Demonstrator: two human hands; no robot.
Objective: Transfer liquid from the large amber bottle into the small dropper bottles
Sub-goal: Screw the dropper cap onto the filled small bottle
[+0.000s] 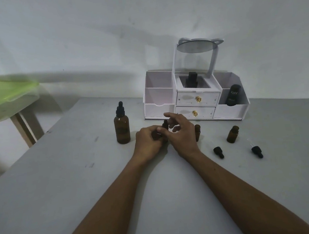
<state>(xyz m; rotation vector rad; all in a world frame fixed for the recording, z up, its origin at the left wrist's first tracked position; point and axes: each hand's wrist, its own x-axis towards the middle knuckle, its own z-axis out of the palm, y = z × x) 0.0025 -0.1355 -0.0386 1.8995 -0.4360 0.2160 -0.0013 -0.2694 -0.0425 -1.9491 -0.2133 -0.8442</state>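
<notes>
Two bare forearms reach forward over the grey table [43,182], and the hands meet near its middle. The left hand [147,140] is closed around the body of a small dropper bottle [164,126] and holds it upright on the table surface; most of the bottle is hidden by the fingers. The right hand [181,133] sits just beside and partly over the left, thumb and forefinger narrowed at the bottle's dark cap, the remaining fingers spread loosely above. Whether those fingertips actually pinch the cap cannot be told.

Right of the right hand, two black dropper caps lie on their sides: the nearer cap [218,152] close to the wrist, the farther cap [256,151] well apart, with its glass pipette showing. Just behind the right hand stands an uncapped small amber bottle [197,131], partly hidden by the knuckles. A second uncapped small bottle [232,134] stands further right.

Left of the left hand, near but not touching, the large amber bottle [122,128] stands upright with its black dropper cap on.

Beyond both hands, against the wall, is a white organiser [159,97] with two drawers, a mirror on top and a dark container [233,95] in its right compartment.
</notes>
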